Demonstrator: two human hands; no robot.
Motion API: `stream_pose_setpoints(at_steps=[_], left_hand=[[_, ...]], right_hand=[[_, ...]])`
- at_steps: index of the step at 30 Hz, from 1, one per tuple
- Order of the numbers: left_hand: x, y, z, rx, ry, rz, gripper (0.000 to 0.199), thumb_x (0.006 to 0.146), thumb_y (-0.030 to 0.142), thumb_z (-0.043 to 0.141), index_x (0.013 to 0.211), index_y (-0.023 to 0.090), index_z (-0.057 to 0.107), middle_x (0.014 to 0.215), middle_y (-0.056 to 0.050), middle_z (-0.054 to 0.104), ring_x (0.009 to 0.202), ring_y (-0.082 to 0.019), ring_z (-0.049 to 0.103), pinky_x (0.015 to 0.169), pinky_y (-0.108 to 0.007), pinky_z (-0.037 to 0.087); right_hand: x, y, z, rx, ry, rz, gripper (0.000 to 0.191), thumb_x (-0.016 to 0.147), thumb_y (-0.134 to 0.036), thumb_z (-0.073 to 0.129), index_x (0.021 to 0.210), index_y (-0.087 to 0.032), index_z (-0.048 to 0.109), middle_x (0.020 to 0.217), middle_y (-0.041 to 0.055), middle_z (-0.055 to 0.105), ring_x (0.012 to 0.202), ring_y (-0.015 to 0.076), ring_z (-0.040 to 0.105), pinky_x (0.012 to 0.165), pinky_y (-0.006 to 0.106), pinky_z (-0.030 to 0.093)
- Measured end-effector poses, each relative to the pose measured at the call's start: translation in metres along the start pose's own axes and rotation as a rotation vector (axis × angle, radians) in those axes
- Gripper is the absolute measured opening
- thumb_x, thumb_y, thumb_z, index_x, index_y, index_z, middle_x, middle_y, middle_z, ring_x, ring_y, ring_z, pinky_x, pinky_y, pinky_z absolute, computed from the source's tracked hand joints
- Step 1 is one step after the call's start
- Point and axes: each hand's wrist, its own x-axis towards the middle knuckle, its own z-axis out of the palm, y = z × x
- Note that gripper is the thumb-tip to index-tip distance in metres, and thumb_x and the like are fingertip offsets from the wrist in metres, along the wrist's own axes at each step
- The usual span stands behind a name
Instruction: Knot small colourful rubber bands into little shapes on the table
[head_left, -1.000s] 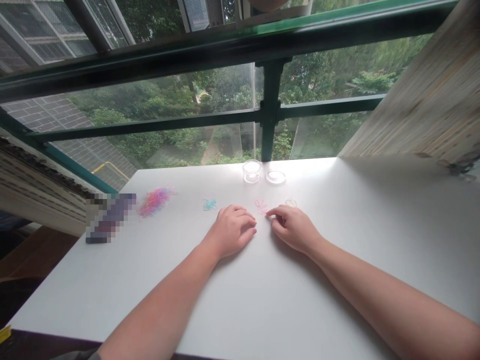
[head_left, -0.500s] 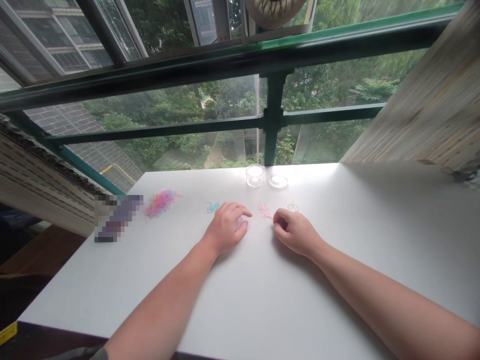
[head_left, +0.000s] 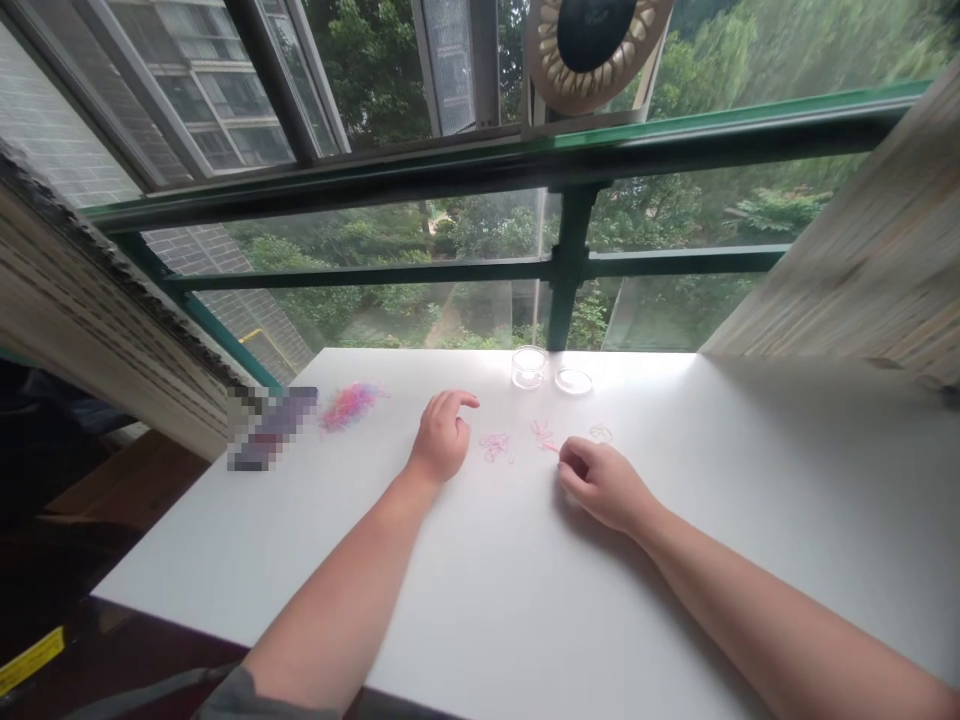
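Note:
My left hand (head_left: pixel 442 437) hovers at or just over the white table, left of a loose group of lilac-pink rubber bands (head_left: pixel 496 447). Its index finger stretches out and the thumb stays apart, with nothing visible between them. My right hand (head_left: pixel 596 480) rests on its side with thumb and fingers curled into a pinch. A pink strand shows at its fingertips, beside a small group of pink rubber bands (head_left: pixel 541 434). Just behind that hand lie a few pale yellowish rubber bands (head_left: pixel 601 432). The turquoise bands are hidden behind my left hand.
A mixed pile of colourful rubber bands (head_left: pixel 351 406) lies at the left, beside a pixelated object (head_left: pixel 274 430). Near the window edge stand a clear round container (head_left: pixel 529 368) and its clear lid (head_left: pixel 574 381). Green railing (head_left: pixel 570 262) and curtains border the table (head_left: pixel 480 590).
My left hand has moved left, away from the lilac-pink bands, uncovering them and covering the turquoise ones. My right hand keeps its pinch by the pink bands. The view has shifted.

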Motion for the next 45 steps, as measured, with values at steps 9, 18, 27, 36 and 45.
stream_pose_setpoints(at_steps=[9, 18, 27, 36, 45], left_hand=[[-0.001, -0.070, -0.054, 0.126, 0.349, -0.259, 0.034, 0.070, 0.003, 0.037, 0.095, 0.015, 0.057, 0.098, -0.008, 0.061, 0.095, -0.020, 0.056, 0.091, -0.037, 0.044], [-0.062, -0.121, -0.113, 0.302, 0.401, -0.735, 0.035, 0.069, 0.016, 0.055, 0.104, 0.016, 0.052, 0.107, -0.009, 0.060, 0.095, -0.022, 0.058, 0.090, -0.039, 0.045], [-0.068, -0.111, -0.102, 0.390, 0.224, -0.650, 0.024, 0.073, 0.018, 0.051, 0.093, 0.015, 0.062, 0.098, -0.009, 0.062, 0.089, -0.022, 0.059, 0.089, -0.036, 0.046], [-0.053, -0.093, -0.078, 0.532, 0.029, -0.541, 0.035, 0.076, 0.035, 0.054, 0.105, 0.019, 0.064, 0.113, -0.009, 0.059, 0.106, -0.027, 0.052, 0.097, -0.040, 0.039], [-0.053, -0.103, -0.077, 0.583, -0.039, -0.572, 0.046, 0.078, 0.043, 0.049, 0.115, 0.017, 0.059, 0.120, -0.011, 0.057, 0.109, -0.029, 0.050, 0.097, -0.041, 0.038]], right_hand=[[0.000, 0.003, 0.001, -0.022, -0.027, -0.003, 0.012, 0.076, -0.024, 0.043, 0.065, -0.020, 0.045, 0.056, -0.0026, 0.052, 0.052, 0.0132, 0.047, 0.052, 0.024, 0.034], [0.000, 0.011, 0.003, -0.060, -0.079, 0.024, 0.016, 0.081, -0.032, 0.043, 0.071, -0.021, 0.049, 0.060, -0.0012, 0.056, 0.056, 0.0154, 0.051, 0.055, 0.027, 0.037], [0.000, 0.012, 0.003, -0.079, -0.116, 0.047, 0.018, 0.082, -0.036, 0.042, 0.073, -0.022, 0.048, 0.061, -0.0021, 0.055, 0.057, 0.0151, 0.051, 0.056, 0.027, 0.037], [0.001, 0.011, 0.004, -0.078, -0.105, 0.045, 0.017, 0.082, -0.035, 0.042, 0.072, -0.022, 0.048, 0.061, -0.0023, 0.056, 0.058, 0.0154, 0.051, 0.057, 0.027, 0.037], [0.000, 0.011, 0.004, -0.068, -0.102, 0.039, 0.017, 0.082, -0.034, 0.042, 0.072, -0.022, 0.048, 0.061, -0.0015, 0.056, 0.058, 0.0160, 0.051, 0.057, 0.028, 0.037]])
